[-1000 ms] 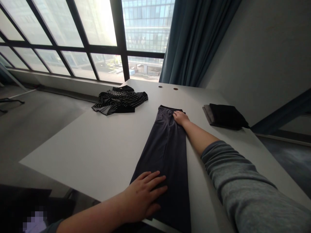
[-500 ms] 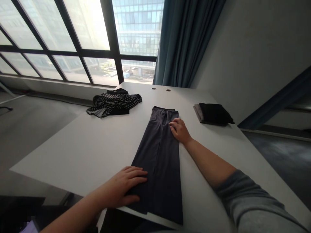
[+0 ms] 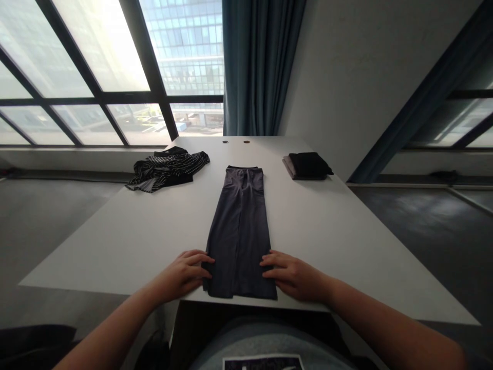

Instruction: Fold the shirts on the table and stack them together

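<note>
Trousers (image 3: 248, 231) of dark grey cloth lie lengthwise in the centre of the frame, flat on our white desk (image 3: 316, 231), the dark waistband (image 3: 242, 167) towards the top and the hem (image 3: 250, 296) just short of the near edge. We have both hands at the lower end: our left hand (image 3: 188, 272), left of bottom centre, touches the left side of the cloth, and our right hand (image 3: 295, 275), right of bottom centre, touches the right side. On each hand the fingers stretch inward, slightly parted, with their tips over the border of the fabric; we cannot tell whether they pinch it. Left of centre in the upper half, we see a crumpled black garment (image 3: 167, 167) with pale stripes, well apart from the trousers. Right of centre, at about the same height, a folded stack (image 3: 310, 164) of black and greyish cloth sits on the desk. Beyond, a blue curtain (image 3: 258, 67) hangs at top centre beside the window (image 3: 188, 46).
</note>
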The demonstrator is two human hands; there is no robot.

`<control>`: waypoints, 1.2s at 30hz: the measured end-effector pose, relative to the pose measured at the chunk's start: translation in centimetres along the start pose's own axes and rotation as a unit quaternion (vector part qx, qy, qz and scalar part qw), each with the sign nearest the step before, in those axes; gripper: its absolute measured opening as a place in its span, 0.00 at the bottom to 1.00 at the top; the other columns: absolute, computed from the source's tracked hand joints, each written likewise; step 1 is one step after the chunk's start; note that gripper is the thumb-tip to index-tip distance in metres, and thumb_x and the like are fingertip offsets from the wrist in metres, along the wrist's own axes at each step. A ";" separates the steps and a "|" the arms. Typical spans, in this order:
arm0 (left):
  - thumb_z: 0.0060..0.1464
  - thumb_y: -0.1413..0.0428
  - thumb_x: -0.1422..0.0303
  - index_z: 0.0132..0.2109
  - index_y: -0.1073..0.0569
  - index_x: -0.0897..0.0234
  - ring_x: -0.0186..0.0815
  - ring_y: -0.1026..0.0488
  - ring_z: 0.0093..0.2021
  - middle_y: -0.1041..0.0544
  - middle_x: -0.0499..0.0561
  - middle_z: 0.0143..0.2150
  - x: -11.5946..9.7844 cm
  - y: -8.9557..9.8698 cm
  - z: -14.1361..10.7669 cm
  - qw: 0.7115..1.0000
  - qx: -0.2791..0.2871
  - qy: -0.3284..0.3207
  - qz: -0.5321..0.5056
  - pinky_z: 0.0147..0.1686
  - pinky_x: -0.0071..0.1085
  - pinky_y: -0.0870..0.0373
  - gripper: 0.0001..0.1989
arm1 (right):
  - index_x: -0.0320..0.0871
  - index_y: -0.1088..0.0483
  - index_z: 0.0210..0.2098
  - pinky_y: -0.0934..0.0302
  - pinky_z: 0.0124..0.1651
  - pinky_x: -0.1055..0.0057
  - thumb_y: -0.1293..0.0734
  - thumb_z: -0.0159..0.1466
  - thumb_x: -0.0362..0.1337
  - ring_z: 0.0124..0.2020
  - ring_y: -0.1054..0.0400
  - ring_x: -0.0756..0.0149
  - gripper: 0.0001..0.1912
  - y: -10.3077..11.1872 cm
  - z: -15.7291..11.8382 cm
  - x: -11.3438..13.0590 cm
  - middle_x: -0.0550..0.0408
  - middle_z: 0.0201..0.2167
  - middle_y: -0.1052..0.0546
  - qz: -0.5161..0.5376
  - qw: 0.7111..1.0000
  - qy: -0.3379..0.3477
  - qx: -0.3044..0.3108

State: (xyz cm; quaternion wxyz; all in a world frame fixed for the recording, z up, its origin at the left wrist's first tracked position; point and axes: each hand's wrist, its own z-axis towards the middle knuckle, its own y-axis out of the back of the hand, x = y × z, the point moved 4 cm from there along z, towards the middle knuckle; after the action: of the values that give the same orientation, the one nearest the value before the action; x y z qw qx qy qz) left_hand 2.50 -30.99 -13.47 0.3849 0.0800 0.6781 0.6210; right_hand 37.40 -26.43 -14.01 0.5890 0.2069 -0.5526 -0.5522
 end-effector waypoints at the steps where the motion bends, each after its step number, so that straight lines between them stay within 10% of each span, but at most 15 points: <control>1: 0.65 0.43 0.69 0.48 0.17 0.53 0.44 0.30 0.65 0.22 0.52 0.61 -0.1 -0.4 0.2 1.000 -0.017 0.003 0.000 0.66 0.45 0.33 0.11 | 0.47 0.22 0.57 0.41 0.72 0.49 0.34 0.69 0.28 0.64 0.30 0.56 0.19 -0.3 -0.1 0.0 0.45 0.59 0.22 -0.007 1.000 0.002 -0.003; 7: 0.59 0.48 0.77 0.50 0.23 0.60 0.42 0.25 0.56 0.18 0.54 0.52 0.0 -1.5 0.7 0.993 -0.105 0.047 0.010 0.61 0.43 0.29 0.16 | 0.47 0.21 0.53 0.38 0.70 0.46 0.35 0.69 0.28 0.56 0.25 0.57 0.17 -2.0 0.2 -0.7 0.45 0.53 0.20 -0.067 0.996 -0.013 -0.055; 18: 0.56 0.45 0.74 0.51 0.23 0.60 0.47 0.27 0.59 0.20 0.55 0.56 -0.8 -1.4 0.9 0.993 -0.089 0.054 0.063 0.61 0.46 0.33 0.16 | 0.44 0.23 0.49 0.52 0.72 0.33 0.35 0.60 0.23 0.52 0.26 0.55 0.21 -3.9 1.3 0.7 0.46 0.48 0.21 -0.072 0.993 -0.067 -0.069; 25: 0.57 0.51 0.78 0.62 0.27 0.57 0.39 0.24 0.60 0.20 0.52 0.61 -2.0 -1.7 -0.2 0.997 -0.056 -0.049 0.010 0.62 0.41 0.33 0.27 | 0.44 0.24 0.49 0.29 0.53 0.65 0.40 0.67 0.26 0.47 0.24 0.62 0.18 -0.7 0.0 1.4 0.48 0.45 0.19 0.038 0.996 -0.040 -0.076; 36: 0.67 0.49 0.68 0.52 0.24 0.59 0.42 0.20 0.41 0.17 0.54 0.42 -2.8 1.6 3.9 0.982 -0.128 -0.023 0.136 0.40 0.35 0.27 0.12 | 0.44 0.25 0.38 0.34 0.40 0.68 0.36 0.73 0.45 0.34 0.26 0.63 0.13 4.4 1.1 -1.5 0.53 0.33 0.20 0.129 0.963 -0.195 -0.135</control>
State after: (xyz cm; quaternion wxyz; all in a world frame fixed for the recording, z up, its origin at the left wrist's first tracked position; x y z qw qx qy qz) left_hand 6.25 -29.29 -10.52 0.3196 0.1354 0.5666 0.7473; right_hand 38.66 -23.39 -10.57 0.5583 -0.0595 -0.5994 -0.5705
